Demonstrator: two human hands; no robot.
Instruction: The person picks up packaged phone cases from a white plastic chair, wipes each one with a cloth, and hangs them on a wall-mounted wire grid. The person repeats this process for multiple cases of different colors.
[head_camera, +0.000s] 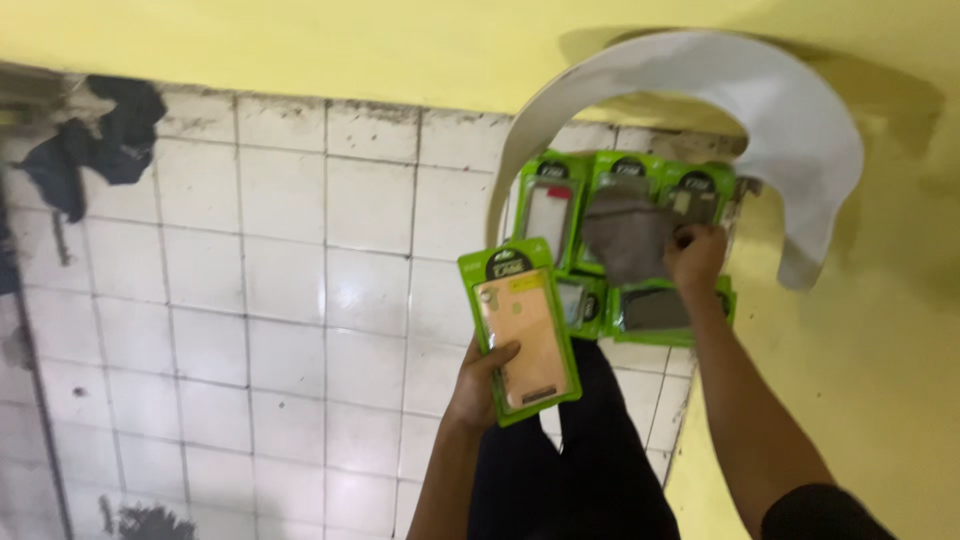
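Observation:
My left hand (485, 375) grips a green phone-case package (520, 330) with a peach-coloured case inside, held upright in front of me. My right hand (695, 255) reaches forward and pinches a grey cloth (625, 235) against several green phone-case packages (590, 195) that hang or stand together on the tiled surface. A wide curved white sheet (760, 100) arches over those packages.
White tiles with dark grout (290, 260) fill the left and middle. A yellow painted surface (880, 330) runs along the top and right. A dark rag (100, 140) lies at the upper left. My dark trousers (580, 450) show below my hands.

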